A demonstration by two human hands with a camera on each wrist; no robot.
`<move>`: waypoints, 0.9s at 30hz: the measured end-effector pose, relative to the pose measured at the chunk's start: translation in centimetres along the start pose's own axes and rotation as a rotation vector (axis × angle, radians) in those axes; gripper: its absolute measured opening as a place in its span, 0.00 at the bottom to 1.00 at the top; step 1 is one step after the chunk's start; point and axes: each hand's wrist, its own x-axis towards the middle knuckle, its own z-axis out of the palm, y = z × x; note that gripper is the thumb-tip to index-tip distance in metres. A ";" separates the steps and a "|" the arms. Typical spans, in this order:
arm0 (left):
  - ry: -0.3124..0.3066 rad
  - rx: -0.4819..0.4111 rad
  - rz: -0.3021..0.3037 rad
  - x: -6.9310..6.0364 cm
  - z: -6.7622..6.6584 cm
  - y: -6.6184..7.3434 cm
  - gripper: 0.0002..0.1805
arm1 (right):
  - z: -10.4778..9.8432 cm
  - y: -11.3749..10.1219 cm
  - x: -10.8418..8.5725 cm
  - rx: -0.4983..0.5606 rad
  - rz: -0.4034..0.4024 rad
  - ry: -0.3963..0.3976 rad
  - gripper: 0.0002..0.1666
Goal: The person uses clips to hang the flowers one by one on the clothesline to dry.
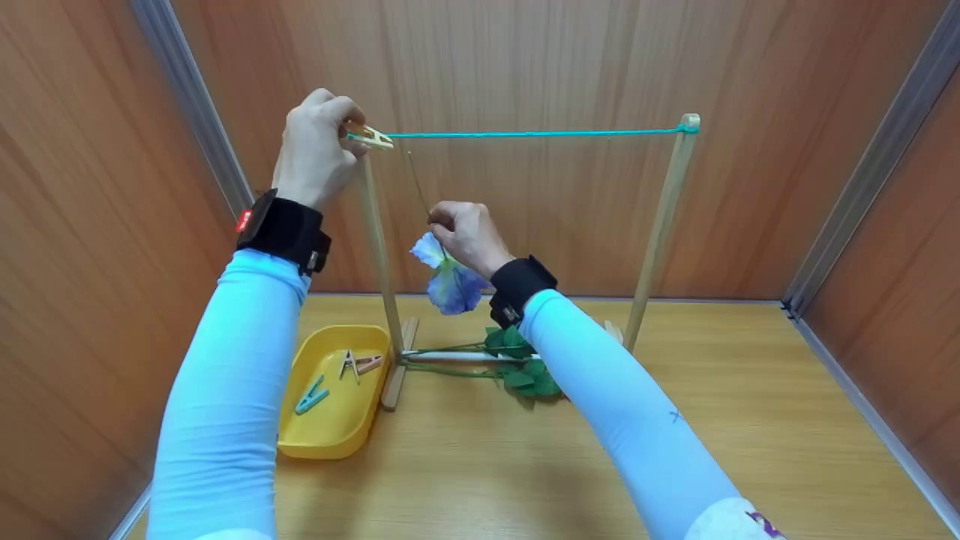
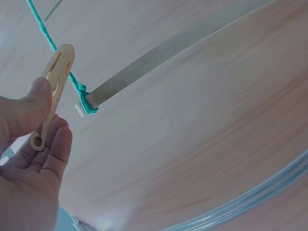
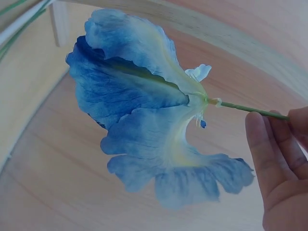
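My left hand (image 1: 315, 146) pinches a pale yellow clothespin (image 1: 374, 139) at the left end of a teal string (image 1: 540, 134). In the left wrist view the clothespin (image 2: 60, 72) lies across the string, beside the knot; I cannot tell whether it grips the string. Lower and to the right, my right hand (image 1: 472, 238) pinches the thin stem of a blue artificial flower (image 1: 455, 286). The flower hangs head down, its stem pointing up to just below the string. In the right wrist view the wide ruffled petals (image 3: 139, 91) and green stem (image 3: 236, 107) show clearly.
Two wooden posts, left (image 1: 381, 255) and right (image 1: 664, 232), carry the string. A yellow tray (image 1: 322, 439) at the left holds several clothespins, including a teal one (image 1: 311, 396). Green leafy stems (image 1: 529, 379) lie over the white bottom bar. Wood-grain panels (image 1: 540, 60) enclose the table.
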 end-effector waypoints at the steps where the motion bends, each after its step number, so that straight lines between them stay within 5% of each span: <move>1: 0.017 -0.005 0.001 0.1 -0.1 -0.1 0.15 | 0.1 -0.2 0.1 0.002 0.002 0.000 0.11; 15: 0.170 -0.037 0.016 0.4 -0.8 -0.2 0.13 | 0.4 -1.4 1.0 0.034 0.009 0.026 0.12; 27: 0.173 -0.046 0.005 0.6 0.4 0.0 0.12 | 0.8 -1.7 1.8 -0.044 -0.041 0.100 0.10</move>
